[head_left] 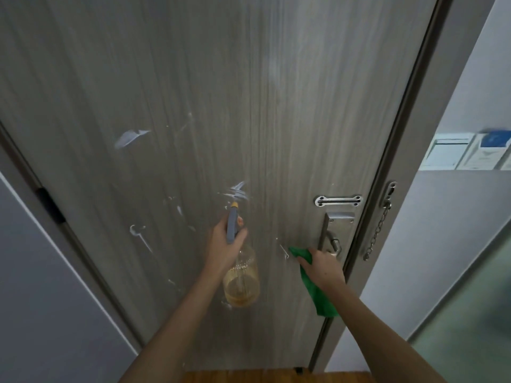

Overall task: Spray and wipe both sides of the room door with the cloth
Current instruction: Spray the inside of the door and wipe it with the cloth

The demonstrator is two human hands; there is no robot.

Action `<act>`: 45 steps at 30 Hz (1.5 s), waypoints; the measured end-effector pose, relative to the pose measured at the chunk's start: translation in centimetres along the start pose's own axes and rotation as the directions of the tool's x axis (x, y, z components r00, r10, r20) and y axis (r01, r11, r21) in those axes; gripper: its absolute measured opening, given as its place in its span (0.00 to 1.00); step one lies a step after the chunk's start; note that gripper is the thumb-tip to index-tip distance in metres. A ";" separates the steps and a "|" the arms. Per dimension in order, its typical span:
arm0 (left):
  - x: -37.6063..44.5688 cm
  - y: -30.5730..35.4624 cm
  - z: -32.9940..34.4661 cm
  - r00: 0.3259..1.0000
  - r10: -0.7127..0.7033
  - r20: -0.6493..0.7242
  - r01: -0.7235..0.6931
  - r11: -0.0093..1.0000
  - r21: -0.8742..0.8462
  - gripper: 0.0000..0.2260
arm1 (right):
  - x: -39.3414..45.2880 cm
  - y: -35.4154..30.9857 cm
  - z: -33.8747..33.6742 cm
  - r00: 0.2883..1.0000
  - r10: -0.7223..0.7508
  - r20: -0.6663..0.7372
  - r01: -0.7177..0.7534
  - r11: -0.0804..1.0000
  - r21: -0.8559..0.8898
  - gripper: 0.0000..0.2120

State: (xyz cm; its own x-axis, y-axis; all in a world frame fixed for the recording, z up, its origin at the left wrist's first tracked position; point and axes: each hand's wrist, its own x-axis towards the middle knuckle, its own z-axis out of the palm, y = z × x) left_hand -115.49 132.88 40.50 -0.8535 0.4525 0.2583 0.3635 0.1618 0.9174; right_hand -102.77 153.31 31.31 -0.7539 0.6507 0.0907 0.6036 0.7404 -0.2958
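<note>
Forearms fill the bottom of frame, both reaching up to the door (pixel 193 92), which stands ajar with a corridor visible past its right edge.

Left hand (pixel 225 244) is wrapped round the neck of the spray bottle (pixel 241 283), grey trigger head aimed at the panel, nozzle near a white smear. Bottle roughly a third full of amber liquid. Can't tell from this angle whether the trigger is actually squeezed.

Right hand (pixel 322 268) grips the green cloth (pixel 318 294), knuckles against the door just left of the lever handle (pixel 330 241); most of the cloth hangs loose below the hand.

White streaks scattered across the mid and lower left panel, so this face isn't done yet, and the other side likely untouched.

To do it well:
- mist the streaked zones, not the latch plate or chain (pixel 377 230)
- bunch the cloth so a flat pad meets the surface
- wipe top down, following the grain
- steady the door so it doesn't swing away under pressure
</note>
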 end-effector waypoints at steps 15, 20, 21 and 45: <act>-1.3 -0.5 1.0 0.986 0.044 -0.159 -0.031 0.996 0.082 0.04 | 0.5 0.5 -0.5 0.999 -0.018 0.033 0.018 1.000 0.010 0.18; -1.4 -0.7 1.3 0.982 0.064 -0.178 -0.043 0.992 0.123 0.06 | 0.1 0.6 -0.8 0.999 -0.027 0.023 0.025 0.998 0.058 0.17; -1.5 -0.8 1.3 0.981 0.061 -0.184 -0.038 0.991 0.130 0.08 | 0.0 0.7 -0.8 0.999 -0.028 0.023 0.027 0.998 0.065 0.17; 2.1 3.4 -10.6 0.902 0.181 -0.391 -0.208 0.978 -0.026 0.14 | 2.5 -16.4 -16.1 0.795 -0.247 -0.554 0.444 0.859 0.254 0.14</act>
State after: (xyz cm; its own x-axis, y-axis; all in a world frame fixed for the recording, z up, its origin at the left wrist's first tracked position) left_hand -119.93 125.11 47.39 -0.8503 0.0949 0.5177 0.5230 0.0418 0.8513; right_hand -110.36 145.48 51.66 -0.6045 0.4275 0.6722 0.1173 0.8824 -0.4557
